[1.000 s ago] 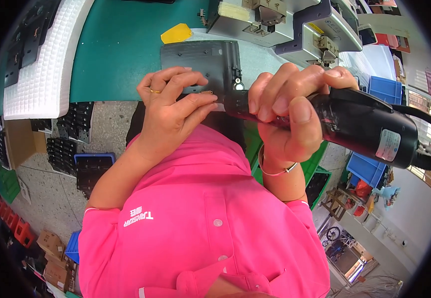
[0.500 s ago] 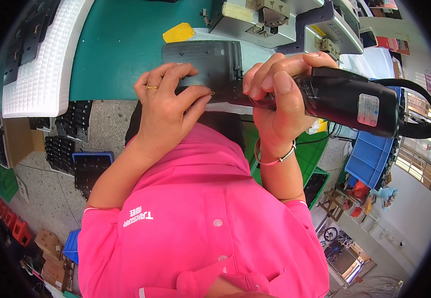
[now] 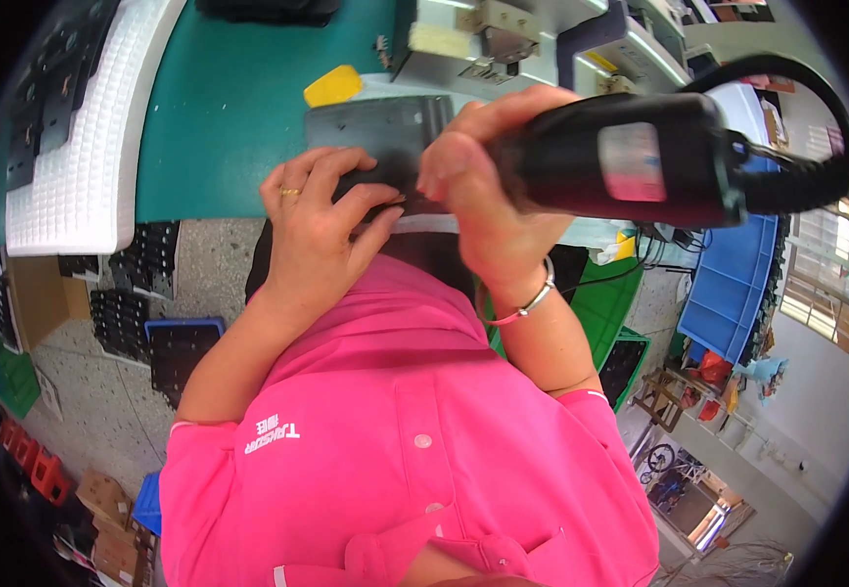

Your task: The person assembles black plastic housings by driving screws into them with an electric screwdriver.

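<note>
In my right hand (image 3: 503, 201) is a thick black corded power tool (image 3: 566, 157), held nearly level, its cable curving away at the right. Motion blurs the tool, and its working end is hidden behind my fingers. A flat dark grey panel (image 3: 375, 119) lies at the table's near edge, just beyond my hands. My left hand (image 3: 317, 215) rests at the panel's near left corner, with fingers bent and thumb and index finger drawn together. Whether they pinch the panel's edge or a small part cannot be made out.
Metal fixtures (image 3: 429, 73) stand beyond the panel on the green table (image 3: 219, 127). A yellow piece (image 3: 334, 86) lies behind the panel. White foam (image 3: 82, 161) carrying dark panels is at the left. Blue (image 3: 728, 289) and green (image 3: 608, 293) crates are at the right.
My right hand and the tool have moved left, and the tool's cable end has risen. My left hand stays at the panel. The whole view has shifted slightly.
</note>
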A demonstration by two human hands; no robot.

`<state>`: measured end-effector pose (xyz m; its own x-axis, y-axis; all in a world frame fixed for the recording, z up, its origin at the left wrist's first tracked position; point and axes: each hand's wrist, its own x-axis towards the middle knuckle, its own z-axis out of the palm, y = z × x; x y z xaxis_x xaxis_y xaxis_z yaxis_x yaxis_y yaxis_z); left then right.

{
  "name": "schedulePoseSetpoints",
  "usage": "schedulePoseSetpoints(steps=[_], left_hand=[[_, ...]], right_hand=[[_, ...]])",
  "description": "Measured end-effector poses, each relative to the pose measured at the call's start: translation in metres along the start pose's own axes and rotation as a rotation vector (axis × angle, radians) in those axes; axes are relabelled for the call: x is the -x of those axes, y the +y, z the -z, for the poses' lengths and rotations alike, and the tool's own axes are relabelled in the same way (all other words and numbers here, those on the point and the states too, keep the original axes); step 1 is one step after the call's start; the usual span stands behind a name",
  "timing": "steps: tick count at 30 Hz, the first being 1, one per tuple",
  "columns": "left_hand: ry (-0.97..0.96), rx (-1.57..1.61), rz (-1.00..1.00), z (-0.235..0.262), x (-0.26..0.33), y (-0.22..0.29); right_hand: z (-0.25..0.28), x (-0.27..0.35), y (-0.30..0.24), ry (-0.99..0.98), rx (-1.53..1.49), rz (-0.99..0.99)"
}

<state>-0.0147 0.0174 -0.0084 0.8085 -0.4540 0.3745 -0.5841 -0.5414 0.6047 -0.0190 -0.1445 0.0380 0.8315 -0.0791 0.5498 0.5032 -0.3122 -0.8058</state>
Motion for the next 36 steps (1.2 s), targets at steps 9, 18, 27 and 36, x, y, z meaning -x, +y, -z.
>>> schedulePoseSetpoints(steps=[9,18,27,36], left_hand=[[0.032,-0.032,-0.050,-0.003,0.000,0.003],[-0.024,-0.003,-0.055,-0.001,-0.006,0.008],[-0.031,-0.027,-0.066,-0.006,-0.009,0.010],[-0.018,-0.043,-0.052,-0.003,-0.009,0.013]], right_hand=[[-0.015,0.013,0.001,0.063,0.118,-0.004],[0.082,-0.008,-0.021,0.660,-0.274,0.159],[0.138,-0.031,-0.007,0.849,-0.105,0.368],[0.142,-0.031,-0.004,0.833,-0.100,0.317]])
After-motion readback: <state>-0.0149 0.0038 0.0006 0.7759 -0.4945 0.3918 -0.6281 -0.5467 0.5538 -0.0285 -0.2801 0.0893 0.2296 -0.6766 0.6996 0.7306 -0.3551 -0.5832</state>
